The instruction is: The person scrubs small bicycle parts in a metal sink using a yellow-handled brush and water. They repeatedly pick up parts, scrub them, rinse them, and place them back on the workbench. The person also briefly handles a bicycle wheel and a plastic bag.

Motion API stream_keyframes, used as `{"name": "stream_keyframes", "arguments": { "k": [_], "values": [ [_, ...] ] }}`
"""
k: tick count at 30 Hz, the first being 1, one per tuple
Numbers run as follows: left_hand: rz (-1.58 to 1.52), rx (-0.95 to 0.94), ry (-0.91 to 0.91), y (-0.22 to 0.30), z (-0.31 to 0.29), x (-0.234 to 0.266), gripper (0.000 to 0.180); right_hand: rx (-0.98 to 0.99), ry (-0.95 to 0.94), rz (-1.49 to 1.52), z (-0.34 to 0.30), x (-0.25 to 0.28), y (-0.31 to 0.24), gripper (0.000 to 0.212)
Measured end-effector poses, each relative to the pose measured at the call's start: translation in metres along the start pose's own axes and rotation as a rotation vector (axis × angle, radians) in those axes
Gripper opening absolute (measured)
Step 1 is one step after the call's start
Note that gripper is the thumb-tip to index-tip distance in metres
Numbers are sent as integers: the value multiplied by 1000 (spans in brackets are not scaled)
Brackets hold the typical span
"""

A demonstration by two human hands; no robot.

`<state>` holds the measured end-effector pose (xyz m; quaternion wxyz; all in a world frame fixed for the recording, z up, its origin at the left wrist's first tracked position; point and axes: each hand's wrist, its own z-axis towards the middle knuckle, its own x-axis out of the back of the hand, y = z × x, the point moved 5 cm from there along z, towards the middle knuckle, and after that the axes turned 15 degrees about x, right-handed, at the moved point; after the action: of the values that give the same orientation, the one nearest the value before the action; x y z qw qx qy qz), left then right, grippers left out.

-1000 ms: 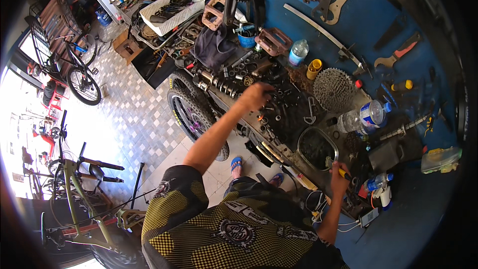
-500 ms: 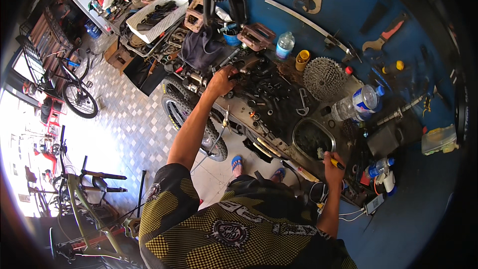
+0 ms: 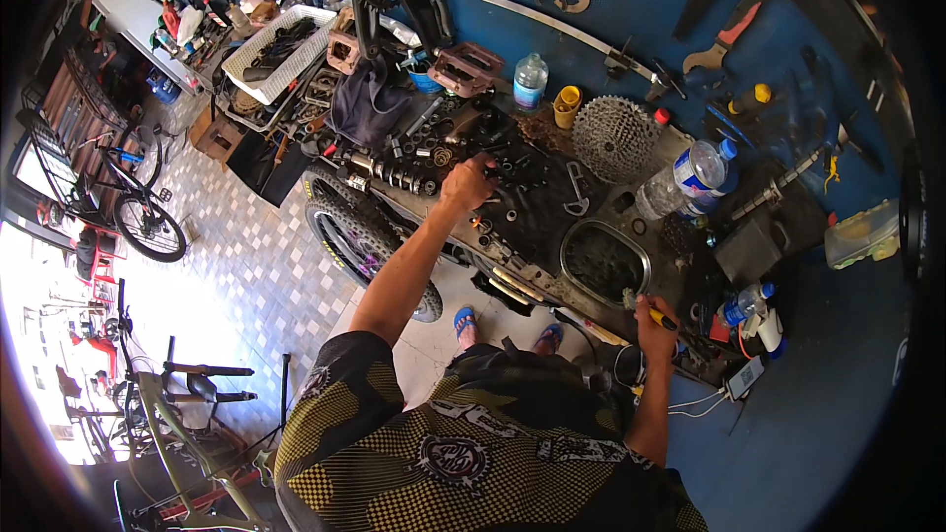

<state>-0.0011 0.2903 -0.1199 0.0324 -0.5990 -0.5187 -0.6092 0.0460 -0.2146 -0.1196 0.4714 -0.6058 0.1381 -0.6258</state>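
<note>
My left hand (image 3: pixel 467 187) reaches over the cluttered workbench (image 3: pixel 537 276), its fingers closed at a pile of small black parts (image 3: pixel 527 172). A dark piece shows at the fingertips, too small to name. Low on the right, my right hand (image 3: pixel 654 327) grips a brush (image 3: pixel 665 319) with a yellow and black handle. The pale bristles point at the near rim of an oval metal tray (image 3: pixel 564 258) with dark liquid inside. A coil-spring shock absorber (image 3: pixel 399 177) lies left of my left hand.
Behind the tray stand a large bicycle cassette (image 3: pixel 616 138), a yellow cup (image 3: pixel 567 106) and clear plastic bottles (image 3: pixel 530 82). Tools hang on the blue wall (image 3: pixel 631 25). A fat-tyred wheel (image 3: pixel 340 236) stands against the bench's left side. A white basket (image 3: pixel 281 54) sits far left.
My left hand has moved right and nearer along the bench, away from the shock absorber to the black parts. My right hand stays by the tray with the brush. The view has shifted slightly.
</note>
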Motion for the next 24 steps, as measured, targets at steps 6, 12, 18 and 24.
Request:
{"name": "stream_keyframes", "arguments": {
  "k": [6,12,18,24],
  "values": [
    [86,26,41,12,-11,-22,47,-4,-24,-42,1,-3,3,28],
    [6,-128,190,36,-61,-4,35,177,6,-49,15,-2,-42,19],
    [-92,-80,99,19,-117,9,30,495,-72,-306,31,-6,-76,23],
    [-353,37,193,-50,-150,36,24,602,-168,-537,41,-28,-64,37]
  ]
}}
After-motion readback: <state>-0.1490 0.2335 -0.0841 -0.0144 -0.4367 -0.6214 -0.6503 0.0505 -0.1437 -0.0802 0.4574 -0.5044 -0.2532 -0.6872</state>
